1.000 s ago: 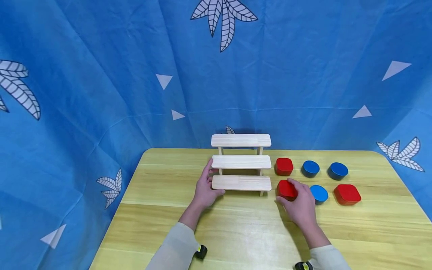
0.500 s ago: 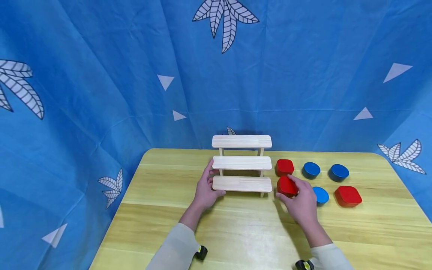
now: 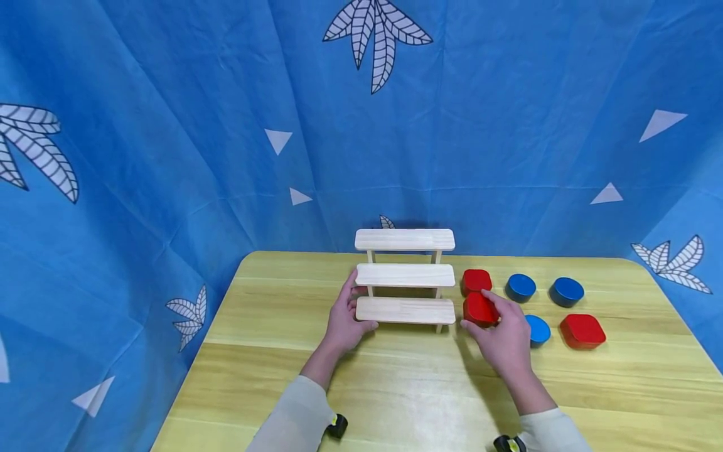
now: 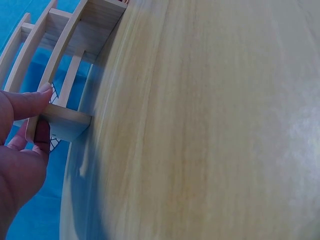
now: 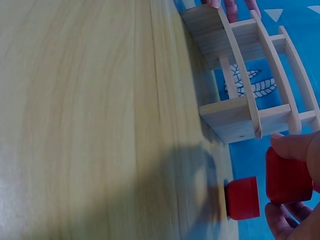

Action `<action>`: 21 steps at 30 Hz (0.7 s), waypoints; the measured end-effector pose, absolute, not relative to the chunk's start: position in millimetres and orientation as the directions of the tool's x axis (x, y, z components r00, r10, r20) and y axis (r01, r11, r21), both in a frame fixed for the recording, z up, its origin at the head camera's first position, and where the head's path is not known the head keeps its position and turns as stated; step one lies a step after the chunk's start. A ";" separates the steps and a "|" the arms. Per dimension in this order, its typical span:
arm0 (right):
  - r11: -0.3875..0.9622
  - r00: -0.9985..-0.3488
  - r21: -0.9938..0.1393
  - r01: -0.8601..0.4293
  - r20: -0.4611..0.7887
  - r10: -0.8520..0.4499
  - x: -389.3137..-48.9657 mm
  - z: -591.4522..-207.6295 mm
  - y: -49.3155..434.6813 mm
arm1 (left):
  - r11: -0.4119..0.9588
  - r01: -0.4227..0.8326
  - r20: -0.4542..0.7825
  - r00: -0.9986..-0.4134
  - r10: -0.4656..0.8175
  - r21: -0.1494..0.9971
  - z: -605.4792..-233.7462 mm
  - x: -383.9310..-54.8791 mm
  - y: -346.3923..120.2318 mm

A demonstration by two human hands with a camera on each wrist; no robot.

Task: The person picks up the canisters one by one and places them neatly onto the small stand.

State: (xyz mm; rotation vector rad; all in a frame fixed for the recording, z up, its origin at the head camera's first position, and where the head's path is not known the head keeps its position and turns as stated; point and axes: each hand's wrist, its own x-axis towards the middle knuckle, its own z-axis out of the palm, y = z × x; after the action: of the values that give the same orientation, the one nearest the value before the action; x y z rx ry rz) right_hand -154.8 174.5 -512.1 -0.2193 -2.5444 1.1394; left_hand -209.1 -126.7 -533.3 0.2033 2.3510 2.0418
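Note:
A pale wooden three-tier stand [image 3: 405, 275] stands near the table's back edge. My left hand [image 3: 346, 319] grips the left end of its lowest shelf; in the left wrist view the thumb [image 4: 34, 102] lies on the shelf's front, with fingers behind and below. To the right of the stand, my right hand [image 3: 504, 333] pinches a red rounded-square block [image 3: 479, 310] between thumb and fingers. The right wrist view shows this held block [image 5: 287, 177] raised off the table, apart from a second red block [image 5: 243, 198] that rests on the wood.
Two dark blue round blocks [image 3: 520, 287] sit at the back right. A lighter blue round block [image 3: 538, 330] is partly hidden behind my right hand, and another red block [image 3: 582, 331] lies farther right. A blue patterned cloth [image 3: 508, 125] hangs behind the wooden table [image 3: 418, 389].
My right hand has lifted the red block from the table and moved it slightly away from me, toward the rear red block. The left hand keeps its grip on the stand.

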 end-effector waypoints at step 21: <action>0.628 -0.925 -0.777 0.029 0.218 0.312 -155.9 -500.8 167.5 | 0.110 0.118 0.104 -0.986 0.128 0.987 -537.0 -210.1 -129.3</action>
State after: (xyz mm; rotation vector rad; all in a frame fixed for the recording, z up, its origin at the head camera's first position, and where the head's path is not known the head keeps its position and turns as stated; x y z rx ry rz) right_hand -155.9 167.5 -500.8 -0.2737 -2.5211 1.1948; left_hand -210.1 -129.3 -537.0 0.2590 2.3343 2.0748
